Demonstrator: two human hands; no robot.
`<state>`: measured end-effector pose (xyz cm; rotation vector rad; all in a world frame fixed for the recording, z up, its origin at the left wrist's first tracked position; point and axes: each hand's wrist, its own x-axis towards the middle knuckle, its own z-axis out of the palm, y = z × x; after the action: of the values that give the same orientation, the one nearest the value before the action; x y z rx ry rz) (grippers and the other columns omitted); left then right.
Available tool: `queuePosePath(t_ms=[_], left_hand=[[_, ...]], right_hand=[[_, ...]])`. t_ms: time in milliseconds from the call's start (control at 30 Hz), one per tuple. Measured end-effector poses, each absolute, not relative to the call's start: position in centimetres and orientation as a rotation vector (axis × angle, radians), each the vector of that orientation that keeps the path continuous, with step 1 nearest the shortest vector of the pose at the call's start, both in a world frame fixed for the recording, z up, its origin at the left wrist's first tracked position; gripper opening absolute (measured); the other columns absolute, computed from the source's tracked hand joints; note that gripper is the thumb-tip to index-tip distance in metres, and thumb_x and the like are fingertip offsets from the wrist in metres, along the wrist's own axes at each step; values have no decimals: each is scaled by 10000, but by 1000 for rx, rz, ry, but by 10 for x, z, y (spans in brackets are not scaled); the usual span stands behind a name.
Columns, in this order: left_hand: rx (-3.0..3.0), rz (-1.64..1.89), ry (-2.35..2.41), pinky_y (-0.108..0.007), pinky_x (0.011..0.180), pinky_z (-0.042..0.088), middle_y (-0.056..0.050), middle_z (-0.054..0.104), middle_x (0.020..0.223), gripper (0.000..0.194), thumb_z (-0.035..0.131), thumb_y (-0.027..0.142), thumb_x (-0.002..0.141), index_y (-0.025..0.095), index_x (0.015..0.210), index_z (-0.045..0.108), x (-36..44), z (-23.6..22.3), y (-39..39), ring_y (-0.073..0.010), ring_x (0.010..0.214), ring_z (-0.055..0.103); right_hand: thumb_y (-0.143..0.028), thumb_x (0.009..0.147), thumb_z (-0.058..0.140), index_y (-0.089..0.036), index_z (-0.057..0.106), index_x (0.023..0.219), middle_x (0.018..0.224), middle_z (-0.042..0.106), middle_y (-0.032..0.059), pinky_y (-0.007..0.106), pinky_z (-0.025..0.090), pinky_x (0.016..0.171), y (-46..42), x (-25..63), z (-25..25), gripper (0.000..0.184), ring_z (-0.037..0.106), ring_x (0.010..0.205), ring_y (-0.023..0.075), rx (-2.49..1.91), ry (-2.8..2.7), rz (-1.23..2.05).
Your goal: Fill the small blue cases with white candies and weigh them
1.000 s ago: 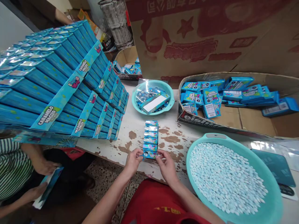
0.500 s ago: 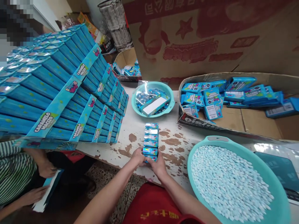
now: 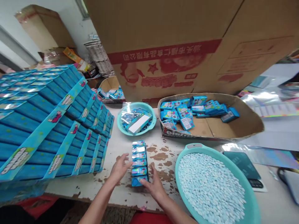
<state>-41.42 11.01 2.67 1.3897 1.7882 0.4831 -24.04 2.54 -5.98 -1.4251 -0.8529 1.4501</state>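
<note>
A short row of small blue candy boxes lies on the worn white table, running away from me. My left hand rests against the row's left side with fingers stretched out. My right hand presses flat against the right side near the closest box, fingers extended too. Neither hand grips anything; both flank the row.
A large teal basin of pale blue candies sits at right. A smaller teal bowl with wrapped pieces and a box stands behind the row. A low cardboard tray holds loose blue boxes. A tall stack of blue cartons fills the left.
The camera has tilted up and shifted, so the person at left is out of view. My hands left the nearest box's end and now lie open along both sides of the row.
</note>
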Motion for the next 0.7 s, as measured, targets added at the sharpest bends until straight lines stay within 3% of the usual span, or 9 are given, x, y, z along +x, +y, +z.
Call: queuePosePath(t_ms=[167, 333, 433, 533, 700], left_hand=[[1748, 518, 1674, -311, 670, 484, -58, 681, 931, 461, 498, 525, 716, 207, 1039, 584, -368, 58, 163, -208, 713, 633], [1885, 484, 1400, -325, 688, 498, -50, 689, 968, 467, 485, 560, 731, 228, 1029, 620, -311, 36, 154, -232, 788, 647], [1908, 504, 1301, -326, 710, 511, -45, 698, 951, 377, 500, 500, 743, 233, 955, 661, -294, 14, 125, -230, 789, 656], [1897, 536, 1278, -317, 788, 497, -30, 704, 929, 277, 490, 423, 778, 245, 865, 684, -291, 10, 110, -227, 867, 649], [1831, 736, 1686, -323, 803, 472, -40, 701, 911, 293, 483, 405, 784, 211, 898, 671, -320, 45, 158, -221, 843, 636]], right_hand=[[-353, 667, 654, -163, 599, 1101, 1113, 620, 114, 402, 465, 857, 10, -192, -1, 477, 579, 984, 275, -1496, -929, 1499], [-351, 707, 633, -173, 631, 1060, 1024, 660, 88, 368, 476, 835, -9, -122, 45, 395, 612, 915, 239, -1560, -877, 1293], [-444, 684, 629, -170, 650, 981, 987, 679, 108, 395, 489, 820, -29, -78, 43, 405, 629, 875, 257, -1659, -736, 1085], [-545, 536, 700, -186, 663, 876, 938, 695, 124, 419, 502, 835, -46, -44, 18, 495, 636, 896, 302, -1758, -503, 963], [-596, 485, 715, -214, 671, 910, 1039, 681, 108, 362, 506, 897, -49, -13, -18, 573, 595, 1054, 315, -1743, -446, 1190]])
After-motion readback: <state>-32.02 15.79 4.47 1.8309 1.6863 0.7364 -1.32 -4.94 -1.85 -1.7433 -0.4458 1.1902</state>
